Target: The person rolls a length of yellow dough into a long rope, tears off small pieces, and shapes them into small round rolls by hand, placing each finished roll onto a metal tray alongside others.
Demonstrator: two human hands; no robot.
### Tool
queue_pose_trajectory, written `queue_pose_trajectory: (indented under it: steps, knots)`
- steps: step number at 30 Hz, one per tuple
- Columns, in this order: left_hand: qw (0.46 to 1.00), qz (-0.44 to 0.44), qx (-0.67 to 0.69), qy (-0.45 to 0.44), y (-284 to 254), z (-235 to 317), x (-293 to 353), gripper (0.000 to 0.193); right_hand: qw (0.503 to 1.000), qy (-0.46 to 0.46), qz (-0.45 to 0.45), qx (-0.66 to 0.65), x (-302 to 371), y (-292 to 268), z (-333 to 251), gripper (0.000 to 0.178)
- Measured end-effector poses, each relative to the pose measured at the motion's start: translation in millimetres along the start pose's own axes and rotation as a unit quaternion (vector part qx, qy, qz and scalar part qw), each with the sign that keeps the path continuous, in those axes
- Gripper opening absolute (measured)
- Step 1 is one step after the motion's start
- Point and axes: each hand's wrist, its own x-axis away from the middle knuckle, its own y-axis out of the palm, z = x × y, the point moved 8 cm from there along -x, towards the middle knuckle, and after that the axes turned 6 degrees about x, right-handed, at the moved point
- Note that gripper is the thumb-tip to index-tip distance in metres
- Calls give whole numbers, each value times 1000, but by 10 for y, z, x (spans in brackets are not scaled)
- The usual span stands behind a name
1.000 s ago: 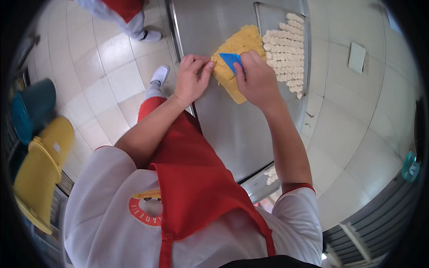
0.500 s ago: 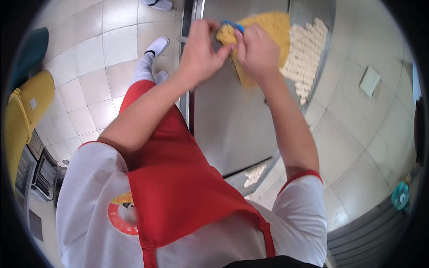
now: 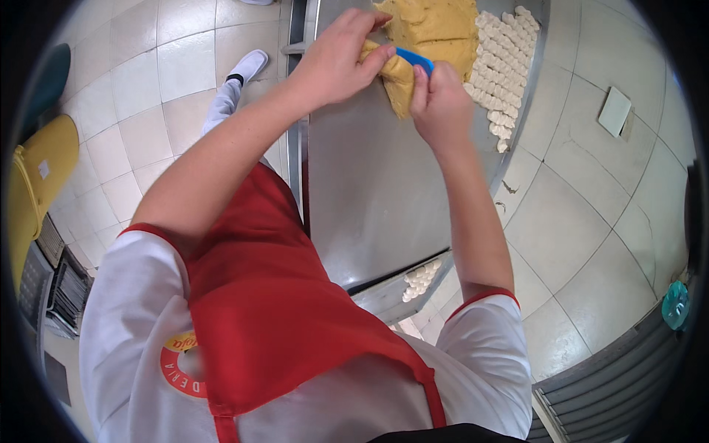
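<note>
A large mass of yellow dough (image 3: 436, 26) lies on the metal table (image 3: 377, 199) at its far end. My left hand (image 3: 343, 59) has its fingers and thumb closed on a piece of yellow dough (image 3: 399, 71) at the near left side of the mass. Opposite it, my right hand (image 3: 445, 103) grips a blue scraper (image 3: 413, 59), whose visible part lies against the dough piece. The rest of that tool is hidden by dough and fingers. Rows of small pale dough pieces (image 3: 504, 66) sit along the table's right side, beside the mass.
More small pale pieces (image 3: 421, 280) rest on a tray (image 3: 388, 304) at the table's near end. A person's foot in a white shoe (image 3: 249, 65) stands on the tiled floor left of the table. Yellow (image 3: 55, 159) and dark green bins (image 3: 52, 85) stand at far left.
My hands are slightly farther apart, and more of the blue scraper shows between them. The whole view has shifted, so the table and dough appear higher in the picture.
</note>
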Motion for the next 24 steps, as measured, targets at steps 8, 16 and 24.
queue_pose_trajectory:
  steps: [8, 16, 24]
  knots:
    - [962, -222, -119, 106, -57, 140, 248, 65, 995, -82, -42, -44, 285, -194, -159, 26]
    - [897, -385, -120, 183, 7, 315, 418, 90, 903, 241, 190, -302, 54, -514, 532, 71]
    - [848, -495, -117, 149, 340, 198, 304, 96, 964, 173, 70, -188, 1199, 370, -452, 107]
